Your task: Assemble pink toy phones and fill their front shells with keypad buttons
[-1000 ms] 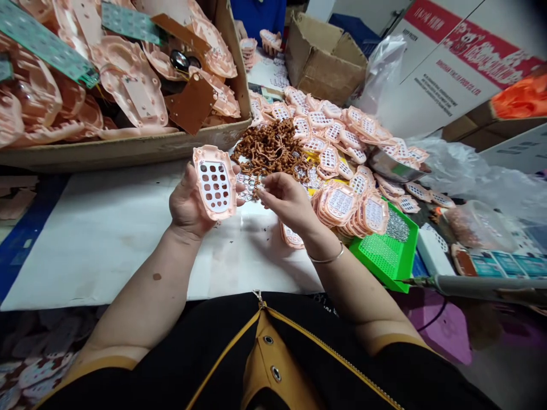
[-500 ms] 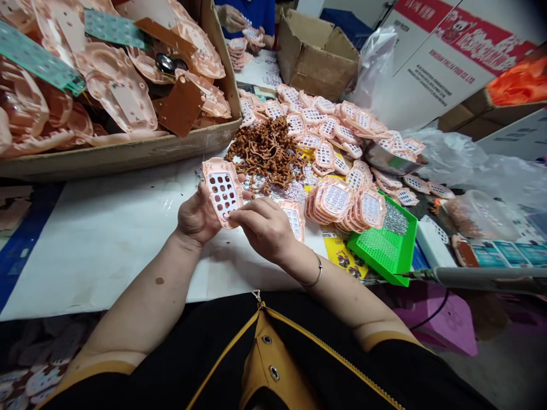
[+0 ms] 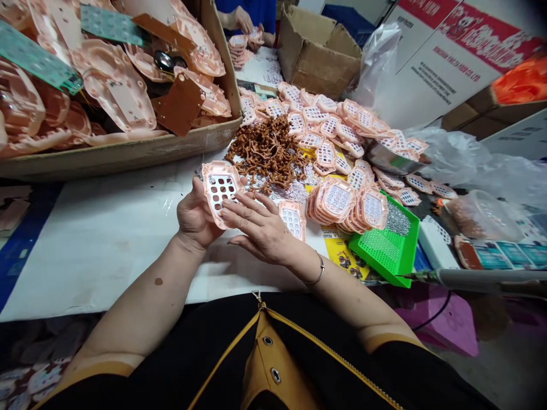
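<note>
My left hand grips a pink plastic keypad shell with rows of button holes, holding it up over the white sheet. My right hand lies with its fingers stretched flat against the shell's lower right side, pressing on it; whether anything sits under the fingertips is hidden. Just beyond the shell lies a heap of brown rubber pieces. A finished pink shell with white keys rests on the table beside my right hand.
A long cardboard box of pink shells and circuit boards fills the left. Pink keypad shells pile to the right, beside a green tray. Another person's hands work at the far end. A tool handle lies at right.
My right hand came from the brown heap to the shell, pinched at its lower edge, then spread its fingers flat on it. The shell tilted lower.
</note>
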Tool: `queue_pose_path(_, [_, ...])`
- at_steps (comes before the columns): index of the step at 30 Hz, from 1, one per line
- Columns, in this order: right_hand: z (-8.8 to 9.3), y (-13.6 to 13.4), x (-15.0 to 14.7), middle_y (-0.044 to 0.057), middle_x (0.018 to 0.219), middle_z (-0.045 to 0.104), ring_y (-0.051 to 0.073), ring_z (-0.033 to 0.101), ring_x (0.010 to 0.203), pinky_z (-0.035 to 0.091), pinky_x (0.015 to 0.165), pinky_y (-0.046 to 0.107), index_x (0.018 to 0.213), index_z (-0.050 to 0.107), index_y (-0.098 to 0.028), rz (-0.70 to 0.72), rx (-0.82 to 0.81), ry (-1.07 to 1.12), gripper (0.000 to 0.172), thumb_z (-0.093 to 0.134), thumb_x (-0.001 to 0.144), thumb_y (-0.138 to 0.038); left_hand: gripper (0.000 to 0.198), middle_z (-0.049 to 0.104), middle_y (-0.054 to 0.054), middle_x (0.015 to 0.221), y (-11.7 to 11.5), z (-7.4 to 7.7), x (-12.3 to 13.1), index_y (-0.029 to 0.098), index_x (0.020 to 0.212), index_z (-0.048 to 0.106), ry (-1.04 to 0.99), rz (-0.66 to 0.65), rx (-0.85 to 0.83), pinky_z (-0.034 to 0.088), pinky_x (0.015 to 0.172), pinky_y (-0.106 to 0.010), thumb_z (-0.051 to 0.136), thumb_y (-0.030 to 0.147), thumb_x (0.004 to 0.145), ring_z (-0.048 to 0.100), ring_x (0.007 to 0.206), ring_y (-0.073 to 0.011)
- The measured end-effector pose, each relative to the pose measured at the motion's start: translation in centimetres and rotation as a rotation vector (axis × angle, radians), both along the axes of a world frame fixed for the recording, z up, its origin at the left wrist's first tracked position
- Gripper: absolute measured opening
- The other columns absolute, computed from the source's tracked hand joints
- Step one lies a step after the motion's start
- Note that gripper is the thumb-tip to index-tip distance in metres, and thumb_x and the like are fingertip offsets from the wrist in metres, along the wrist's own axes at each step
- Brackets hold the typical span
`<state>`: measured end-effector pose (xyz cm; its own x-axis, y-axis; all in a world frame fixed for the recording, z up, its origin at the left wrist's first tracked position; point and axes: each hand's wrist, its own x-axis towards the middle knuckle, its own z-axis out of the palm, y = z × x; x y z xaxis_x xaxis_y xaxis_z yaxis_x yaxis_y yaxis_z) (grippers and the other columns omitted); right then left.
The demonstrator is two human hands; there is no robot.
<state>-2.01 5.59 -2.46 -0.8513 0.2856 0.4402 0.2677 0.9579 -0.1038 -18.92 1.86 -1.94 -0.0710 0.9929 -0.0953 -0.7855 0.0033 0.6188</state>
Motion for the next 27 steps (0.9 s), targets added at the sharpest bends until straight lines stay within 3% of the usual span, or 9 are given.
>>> queue_pose_path(4, [0.4, 0.2, 0.1, 0.008, 0.14, 0.066, 0.02, 0.043, 0.148, 0.029, 0.123, 0.046, 0.142, 0.055, -0.021, 0.059, -0.083, 0.023, 0.046, 0.04, 0.104, -0.041, 0.059, 0.071, -0.015, 0.116, 0.0, 0.1, 0.1, 0.021, 0.128, 0.062, -0.001, 0.026, -0.007, 0.057, 0.089, -0.052, 0.05, 0.065, 0.09, 0.063, 0.122, -0.0403])
queue_pose_path(10, [0.5, -0.4, 0.3, 0.008, 0.152, 0.055, 0.024, 0.04, 0.15, 0.027, 0.124, 0.048, 0.14, 0.058, -0.024, -0.084, -0.038, -0.04, 0.046, 0.049, 0.101, -0.046, 0.058, 0.072, -0.014, 0.113, 0.1, 0.1, 0.2, 0.023, 0.131, 0.063, -0.002, 0.071, -0.022, 0.059, 0.084, -0.05, 0.052, 0.062, 0.09, 0.064, 0.119, -0.0399])
queue_pose_path(13, [0.4, -0.4, 0.6, 0.007, 0.151, 0.056, 0.023, 0.038, 0.151, 0.027, 0.124, 0.047, 0.143, 0.055, -0.024, -0.069, -0.025, -0.06, 0.047, 0.047, 0.102, -0.046, 0.055, 0.073, -0.013, 0.111, 0.0, 0.0, 0.2, 0.023, 0.128, 0.065, 0.031, 0.084, -0.009, 0.059, 0.084, -0.049, 0.052, 0.061, 0.09, 0.065, 0.119, -0.0386])
queue_pose_path(19, [-0.2, -0.1, 1.0, 0.009, 0.148, 0.058, 0.024, 0.042, 0.149, 0.029, 0.123, 0.05, 0.145, 0.052, -0.022, 0.0, 0.027, -0.046, 0.047, 0.049, 0.101, -0.039, 0.064, 0.073, -0.015, 0.115, -0.1, -0.6, 0.1, 0.018, 0.116, 0.068, 0.047, -0.03, -0.049, 0.059, 0.09, -0.05, 0.076, 0.062, 0.07, 0.065, 0.119, -0.0405])
queue_pose_path(22, [-0.6, -0.1, 0.8, 0.013, 0.151, 0.055, 0.028, 0.041, 0.149, 0.034, 0.119, 0.052, 0.143, 0.055, -0.022, -0.03, 0.043, 0.027, 0.049, 0.051, 0.1, -0.044, 0.066, 0.072, -0.018, 0.118, -0.1, -0.5, 0.0, 0.015, 0.112, 0.068, 0.032, -0.038, -0.01, 0.057, 0.095, -0.052, 0.076, 0.064, 0.069, 0.061, 0.124, -0.0415])
queue_pose_path(27, [0.0, -0.4, 0.3, 0.013, 0.153, 0.052, 0.03, 0.041, 0.148, 0.035, 0.116, 0.051, 0.133, 0.063, -0.026, 0.018, 0.023, 0.1, 0.044, 0.053, 0.098, -0.049, 0.065, 0.074, -0.013, 0.115, -0.3, 0.1, 0.0, 0.019, 0.115, 0.068, 0.069, 0.005, 0.02, 0.056, 0.096, -0.052, 0.079, 0.062, 0.068, 0.063, 0.122, -0.0392])
